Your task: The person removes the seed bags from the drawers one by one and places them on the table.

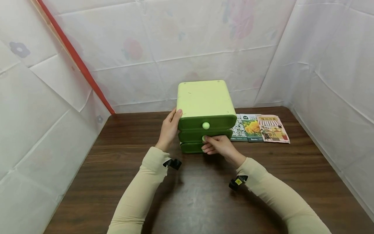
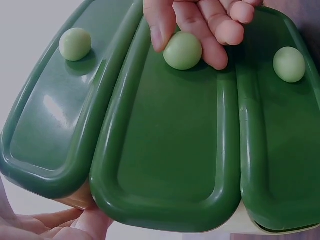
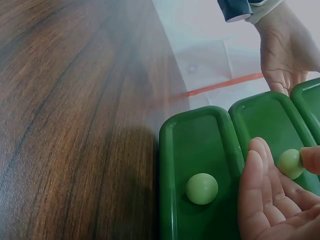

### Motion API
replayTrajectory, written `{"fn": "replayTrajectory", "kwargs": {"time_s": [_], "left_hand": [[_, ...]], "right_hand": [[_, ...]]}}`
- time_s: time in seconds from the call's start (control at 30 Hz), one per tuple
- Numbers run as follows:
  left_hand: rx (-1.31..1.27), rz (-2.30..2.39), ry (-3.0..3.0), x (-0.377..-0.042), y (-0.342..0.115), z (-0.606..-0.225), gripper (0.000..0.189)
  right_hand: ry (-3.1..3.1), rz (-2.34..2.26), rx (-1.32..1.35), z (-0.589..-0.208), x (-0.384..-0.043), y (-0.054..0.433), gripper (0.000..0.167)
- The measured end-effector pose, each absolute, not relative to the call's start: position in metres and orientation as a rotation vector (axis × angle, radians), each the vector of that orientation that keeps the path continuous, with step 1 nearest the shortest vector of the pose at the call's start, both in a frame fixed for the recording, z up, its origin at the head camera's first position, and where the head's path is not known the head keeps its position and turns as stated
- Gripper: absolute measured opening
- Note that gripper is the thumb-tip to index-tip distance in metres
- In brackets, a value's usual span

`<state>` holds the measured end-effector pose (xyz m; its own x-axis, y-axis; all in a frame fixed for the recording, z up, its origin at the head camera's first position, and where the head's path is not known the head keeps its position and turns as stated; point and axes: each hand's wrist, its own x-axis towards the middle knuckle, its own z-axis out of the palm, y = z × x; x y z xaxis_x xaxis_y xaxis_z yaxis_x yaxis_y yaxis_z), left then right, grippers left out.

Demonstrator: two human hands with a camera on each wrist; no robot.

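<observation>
Near the far edge of the brown wood-grained table [image 1: 198,188], our outstretched left hand [image 1: 168,130] braces the boxy green three-drawer cabinet [image 1: 205,99]; our right hand [image 1: 221,146] pinches its round pale-green middle knob [image 2: 183,51]. Grip seems set; pulling would need steady bracing.

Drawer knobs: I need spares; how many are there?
3: top knob, on the top drawer; middle knob, on the middle drawer, held by the right hand; bottom knob, on the bottom drawer.
</observation>
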<state>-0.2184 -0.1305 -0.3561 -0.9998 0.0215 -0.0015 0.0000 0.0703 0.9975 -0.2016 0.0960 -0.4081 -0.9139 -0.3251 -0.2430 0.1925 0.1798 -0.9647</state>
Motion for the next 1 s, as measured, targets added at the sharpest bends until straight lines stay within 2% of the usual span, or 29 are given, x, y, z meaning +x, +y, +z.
{"fn": "replayTrajectory", "kwargs": {"time_s": [0.37, 1.0], "left_hand": [[0.024, 2.13, 2.304, -0.218, -0.13, -0.355, 0.073], [0.072, 2.151, 2.242, -0.219, -0.131, -0.357, 0.071]], "right_hand": [[2.084, -1.78, -0.126, -0.405, -0.193, 0.097, 0.051], [2.084, -1.691, -0.22, -0.408, -0.149, 0.106, 0.056]]}}
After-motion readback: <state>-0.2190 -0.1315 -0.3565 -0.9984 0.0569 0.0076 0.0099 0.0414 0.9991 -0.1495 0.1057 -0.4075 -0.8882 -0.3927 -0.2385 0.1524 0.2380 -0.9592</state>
